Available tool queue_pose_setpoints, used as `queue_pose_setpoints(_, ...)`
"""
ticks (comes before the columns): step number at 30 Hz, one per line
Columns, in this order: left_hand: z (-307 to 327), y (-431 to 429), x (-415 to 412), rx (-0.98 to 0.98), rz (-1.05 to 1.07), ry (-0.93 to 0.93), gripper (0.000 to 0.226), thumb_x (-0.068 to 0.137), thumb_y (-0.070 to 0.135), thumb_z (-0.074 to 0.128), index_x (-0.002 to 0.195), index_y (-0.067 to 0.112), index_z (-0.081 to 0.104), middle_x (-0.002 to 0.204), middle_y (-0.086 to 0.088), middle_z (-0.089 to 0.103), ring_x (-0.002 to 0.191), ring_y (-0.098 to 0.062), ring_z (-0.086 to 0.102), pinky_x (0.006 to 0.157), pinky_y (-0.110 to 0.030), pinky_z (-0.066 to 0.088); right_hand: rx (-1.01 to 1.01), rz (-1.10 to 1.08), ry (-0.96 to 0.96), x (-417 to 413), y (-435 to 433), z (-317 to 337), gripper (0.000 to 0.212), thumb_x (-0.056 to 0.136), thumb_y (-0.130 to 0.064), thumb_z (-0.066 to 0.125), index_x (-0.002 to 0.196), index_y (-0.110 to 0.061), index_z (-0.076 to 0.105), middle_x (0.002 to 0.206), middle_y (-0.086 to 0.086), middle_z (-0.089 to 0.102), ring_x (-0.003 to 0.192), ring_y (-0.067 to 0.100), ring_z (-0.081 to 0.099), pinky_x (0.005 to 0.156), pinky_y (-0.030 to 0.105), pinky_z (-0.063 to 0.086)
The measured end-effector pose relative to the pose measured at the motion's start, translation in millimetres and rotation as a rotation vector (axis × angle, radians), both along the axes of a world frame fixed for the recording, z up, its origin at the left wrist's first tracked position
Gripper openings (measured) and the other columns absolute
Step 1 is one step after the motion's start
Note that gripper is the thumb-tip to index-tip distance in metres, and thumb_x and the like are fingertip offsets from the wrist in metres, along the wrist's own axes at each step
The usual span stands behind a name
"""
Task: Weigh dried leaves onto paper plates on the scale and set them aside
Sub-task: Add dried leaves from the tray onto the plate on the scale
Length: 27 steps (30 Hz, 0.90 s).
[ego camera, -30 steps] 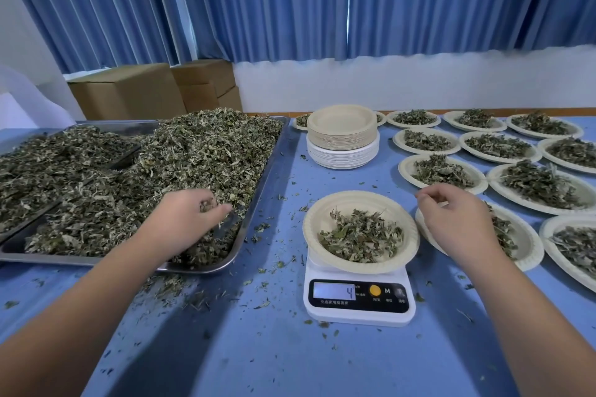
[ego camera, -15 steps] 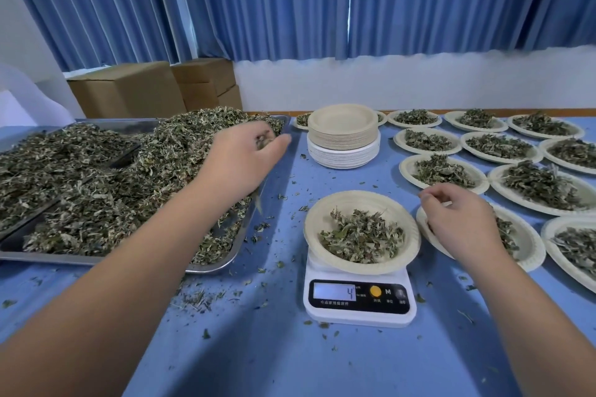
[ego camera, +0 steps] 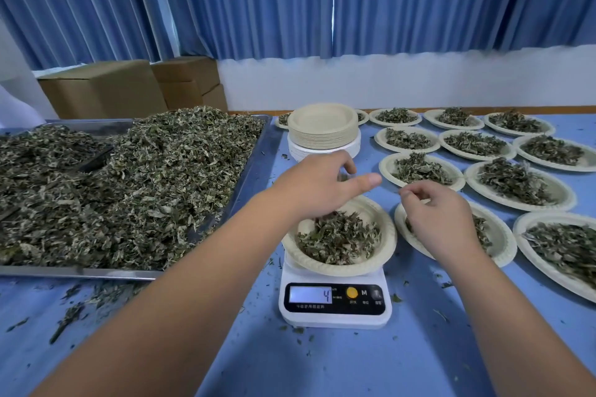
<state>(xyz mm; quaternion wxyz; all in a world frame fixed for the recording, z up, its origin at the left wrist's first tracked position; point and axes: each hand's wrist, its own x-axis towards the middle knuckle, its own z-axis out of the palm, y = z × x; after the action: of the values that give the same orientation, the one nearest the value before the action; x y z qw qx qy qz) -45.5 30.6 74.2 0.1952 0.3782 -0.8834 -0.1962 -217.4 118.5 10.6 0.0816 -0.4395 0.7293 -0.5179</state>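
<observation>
The left hand (ego camera: 317,185) hangs loosely spread above the paper plate (ego camera: 374,211) on the scale (ego camera: 335,321), probably to drop more onto its dried leaves (ego camera: 338,240); the display reads 4. The right hand (ego camera: 442,219) hovers just beside, fingertips pressed together on nothing visible, over a filled plate (ego camera: 506,242) on the desk (ego camera: 322,364).

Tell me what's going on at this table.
A person is weighing out dried leaves from a metal tray. The left hand hovers over the paper plate on the scale, which reads 4. The right hand hangs curled over a filled plate beside it. More filled plates sit to the right, an empty stack behind.
</observation>
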Motion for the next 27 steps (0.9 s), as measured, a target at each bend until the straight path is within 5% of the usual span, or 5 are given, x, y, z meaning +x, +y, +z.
queue_pose_setpoints(3, -4, 4, 10, -0.046, -0.011, -0.021, 0.056, 0.086, 0.075, 0.033, 0.12, 0.036, 0.054, 0.087, 0.018, 0.06, 0.083, 0.005, 0.054, 0.071, -0.028, 0.043, 0.01, 0.008, 0.01, 0, -1, 0, 0.013, 0.09, -0.019, 0.057, 0.083, -0.023, 0.067, 0.079, -0.016, 0.061, 0.066, 0.007, 0.054, 0.06, 0.025, 0.036)
queue_pose_setpoints(9, -9, 9, 42, -0.081, 0.054, 0.105, 0.037, 0.092, 0.065, 0.037, 0.106, 0.039, 0.059, 0.092, 0.019, 0.061, 0.085, -0.004, 0.058, 0.077, -0.034, 0.049, 0.029, 0.013, 0.034, 1, 0, -1, 0.013, 0.09, -0.02, 0.056, 0.086, -0.022, 0.067, 0.083, -0.016, 0.061, 0.068, 0.007, 0.052, 0.062, 0.026, 0.035)
queue_pose_setpoints(14, -27, -11, 83, -0.185, 0.319, -0.071, 0.025, 0.095, 0.046, 0.048, 0.103, 0.028, 0.064, 0.101, 0.009, 0.059, 0.092, -0.015, 0.057, 0.077, -0.032, 0.047, 0.052, -0.004, 0.061, 3, -1, -2, 0.012, 0.09, -0.02, 0.057, 0.087, -0.021, 0.068, 0.081, -0.019, 0.059, 0.069, 0.005, 0.052, 0.061, 0.025, 0.034)
queue_pose_setpoints(22, -59, -23, 126, -0.198, 0.578, -0.285, 0.044, 0.095, 0.054, 0.043, 0.12, 0.021, 0.06, 0.111, -0.007, 0.06, 0.102, -0.03, 0.056, 0.083, -0.041, 0.05, 0.048, -0.003, 0.067, 4, -2, -4, 0.013, 0.09, -0.019, 0.058, 0.083, -0.026, 0.067, 0.079, -0.02, 0.06, 0.066, 0.0, 0.053, 0.059, 0.017, 0.036)
queue_pose_setpoints(27, -69, -21, 136, 0.014, 0.562, -0.38, 0.051, 0.093, 0.065, 0.034, 0.1, 0.018, 0.052, 0.083, 0.0, 0.056, 0.076, -0.021, 0.057, 0.072, -0.038, 0.053, 0.064, 0.0, 0.081, 5, -4, -4, 0.013, 0.089, -0.019, 0.058, 0.084, -0.026, 0.068, 0.079, -0.021, 0.061, 0.07, -0.001, 0.054, 0.06, 0.016, 0.036)
